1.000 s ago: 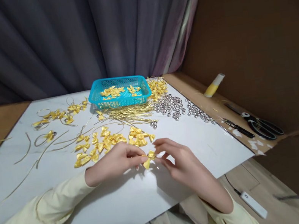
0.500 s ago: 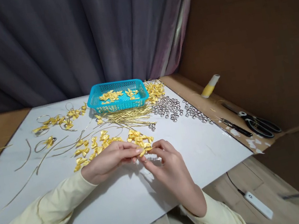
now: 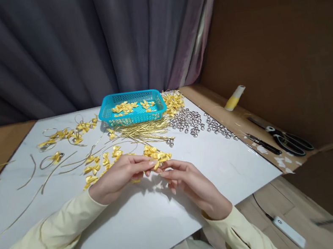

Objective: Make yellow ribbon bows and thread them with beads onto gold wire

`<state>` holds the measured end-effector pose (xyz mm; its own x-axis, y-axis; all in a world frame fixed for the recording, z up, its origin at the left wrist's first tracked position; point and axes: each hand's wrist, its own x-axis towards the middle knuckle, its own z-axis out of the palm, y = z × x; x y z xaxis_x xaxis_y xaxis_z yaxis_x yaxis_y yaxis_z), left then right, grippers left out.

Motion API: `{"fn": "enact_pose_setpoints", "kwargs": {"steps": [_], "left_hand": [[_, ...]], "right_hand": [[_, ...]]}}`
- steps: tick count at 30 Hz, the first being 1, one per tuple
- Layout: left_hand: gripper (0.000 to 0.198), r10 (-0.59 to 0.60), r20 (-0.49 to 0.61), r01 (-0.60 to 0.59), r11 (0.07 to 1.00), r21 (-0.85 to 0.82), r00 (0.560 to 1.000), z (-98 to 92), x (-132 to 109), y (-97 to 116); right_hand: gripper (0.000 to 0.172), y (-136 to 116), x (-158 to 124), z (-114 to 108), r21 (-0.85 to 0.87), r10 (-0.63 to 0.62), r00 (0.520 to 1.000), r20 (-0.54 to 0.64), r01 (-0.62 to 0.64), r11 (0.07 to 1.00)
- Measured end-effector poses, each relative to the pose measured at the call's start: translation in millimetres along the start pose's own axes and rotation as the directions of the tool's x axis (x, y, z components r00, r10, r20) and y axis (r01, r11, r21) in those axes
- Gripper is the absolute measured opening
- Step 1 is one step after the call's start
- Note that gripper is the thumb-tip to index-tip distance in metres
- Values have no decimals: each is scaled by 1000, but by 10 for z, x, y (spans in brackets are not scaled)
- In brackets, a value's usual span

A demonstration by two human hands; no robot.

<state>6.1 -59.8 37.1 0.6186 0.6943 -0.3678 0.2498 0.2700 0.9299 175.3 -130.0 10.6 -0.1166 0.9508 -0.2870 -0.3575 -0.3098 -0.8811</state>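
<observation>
My left hand [image 3: 117, 177] pinches a small yellow ribbon bow [image 3: 157, 165] between thumb and fingertips, above the white board. Close on its right is my right hand [image 3: 194, 182], thumb and index finger drawn together at the bow's edge. What lies between those fingertips is too small to make out. Just behind the held bow is a pile of yellow ribbon bows [image 3: 150, 151]. More loose bows [image 3: 92, 169] are spread beyond my left wrist, partly hidden by it.
A blue basket [image 3: 133, 119] holding yellow bows stands at the back. Before it lie gold cords [image 3: 145, 131]; silver beads [image 3: 187, 121] spread to the right. Looped bows [image 3: 62, 134] lie at the back left. Scissors [image 3: 287, 144], a black-handled tool [image 3: 265, 144] and a yellow-and-white tube [image 3: 234, 98] lie at right.
My right hand has turned and its fingers have straightened, with the thumb moved up nearer the index finger. My left hand keeps its pinch on the bow, almost in place.
</observation>
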Motion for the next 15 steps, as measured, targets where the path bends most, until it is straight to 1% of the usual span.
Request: {"fn": "enact_pose_setpoints", "kwargs": {"steps": [3,5,7,10,15], "left_hand": [[29,-51,32,53,997,-62,998,-18,22,-15],[27,-61,60,67,994,-88,996,-32,39,-27],[26,-53,69,59,994,-94,996,-42,51,-36],[26,-35,49,38,996,-75,998,-40,52,-35],[29,20,-26,-20,999,25,999,-13,28,-18]], "right_hand": [[21,35,-6,10,3,-77,989,-124,78,997],[23,55,-8,30,-38,-120,981,-154,115,993],[23,63,-5,58,-91,-118,984,-132,106,990],[22,63,2,95,-136,-82,994,-78,71,988],[19,28,-13,73,-92,-58,998,4,59,994]]}}
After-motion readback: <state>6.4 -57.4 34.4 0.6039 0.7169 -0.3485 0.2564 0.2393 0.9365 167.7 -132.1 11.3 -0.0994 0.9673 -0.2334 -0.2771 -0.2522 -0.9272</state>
